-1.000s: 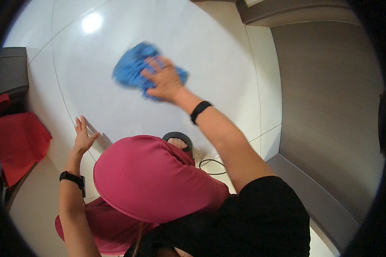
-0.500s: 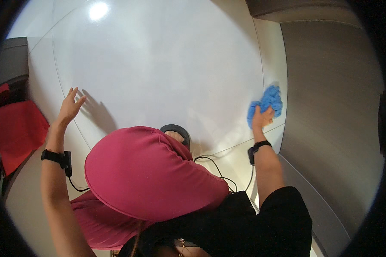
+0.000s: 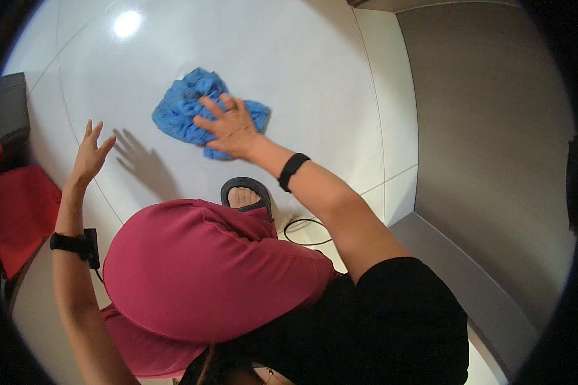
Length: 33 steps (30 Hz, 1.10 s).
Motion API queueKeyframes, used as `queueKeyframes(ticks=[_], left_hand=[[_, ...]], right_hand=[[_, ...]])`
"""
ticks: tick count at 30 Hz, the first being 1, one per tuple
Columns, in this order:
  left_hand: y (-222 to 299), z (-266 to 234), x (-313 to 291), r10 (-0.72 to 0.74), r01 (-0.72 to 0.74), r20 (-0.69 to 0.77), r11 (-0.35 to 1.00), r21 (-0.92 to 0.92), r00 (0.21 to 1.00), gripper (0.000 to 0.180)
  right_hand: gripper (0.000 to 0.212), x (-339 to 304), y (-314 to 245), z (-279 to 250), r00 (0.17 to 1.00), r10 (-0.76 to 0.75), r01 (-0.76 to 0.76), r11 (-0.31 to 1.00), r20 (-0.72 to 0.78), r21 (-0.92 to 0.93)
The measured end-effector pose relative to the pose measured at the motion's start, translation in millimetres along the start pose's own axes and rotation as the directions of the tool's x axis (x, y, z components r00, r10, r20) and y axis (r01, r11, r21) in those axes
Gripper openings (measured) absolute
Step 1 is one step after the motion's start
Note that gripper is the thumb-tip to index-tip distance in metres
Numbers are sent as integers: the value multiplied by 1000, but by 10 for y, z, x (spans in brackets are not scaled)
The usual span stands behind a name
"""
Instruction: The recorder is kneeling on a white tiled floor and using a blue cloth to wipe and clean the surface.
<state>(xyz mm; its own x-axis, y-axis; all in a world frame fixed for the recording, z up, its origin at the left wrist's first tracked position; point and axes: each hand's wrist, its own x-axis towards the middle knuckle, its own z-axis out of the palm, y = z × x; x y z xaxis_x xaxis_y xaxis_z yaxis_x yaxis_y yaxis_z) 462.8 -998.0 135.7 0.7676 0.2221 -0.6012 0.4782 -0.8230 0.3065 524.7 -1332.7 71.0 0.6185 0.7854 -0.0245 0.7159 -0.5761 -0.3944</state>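
Head view: right hand (image 3: 230, 127), fingers spread, presses flat on a crumpled blue cloth (image 3: 185, 109) lying on the white tiled floor (image 3: 315, 70) in the upper middle; left hand (image 3: 90, 154), fingers splayed, hovers at left.

The blue cloth (image 3: 198, 113) has been swept back from the floor's right edge toward the middle by the right hand (image 3: 230, 126); the left hand (image 3: 90, 154) has been raised slightly.
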Motion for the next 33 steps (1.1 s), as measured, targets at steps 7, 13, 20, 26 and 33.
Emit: queueKeyframes(ticks=[7, 13, 20, 26, 33], left_hand=[[-394, 109, 22, -105, 104, 39, 994, 41, 994, 65], [-264, 35, -27, -101, 97, 32, 990, 104, 994, 65], [-22, -7, 247, 53, -45, -44, 983, 178, 998, 63], [580, 41, 151, 109, -111, 28, 988, 107, 994, 64], [839, -193, 24, 151, -149, 0, 978, 144, 989, 65]], right_hand=[[48, -707, 1282, -509, 828, 494, -547, 816, -266, -187], [56, -2180, 1776, -593, 363, 803, -925, 371, -473, -81], [58, -3509, 1486, -392, -131, 871, -991, -103, -474, 84], [57, -2525, 1107, -349, 158, 836, -975, 215, -525, 50], [54, -703, 487, -511, 665, 651, -724, 682, -365, -103]])
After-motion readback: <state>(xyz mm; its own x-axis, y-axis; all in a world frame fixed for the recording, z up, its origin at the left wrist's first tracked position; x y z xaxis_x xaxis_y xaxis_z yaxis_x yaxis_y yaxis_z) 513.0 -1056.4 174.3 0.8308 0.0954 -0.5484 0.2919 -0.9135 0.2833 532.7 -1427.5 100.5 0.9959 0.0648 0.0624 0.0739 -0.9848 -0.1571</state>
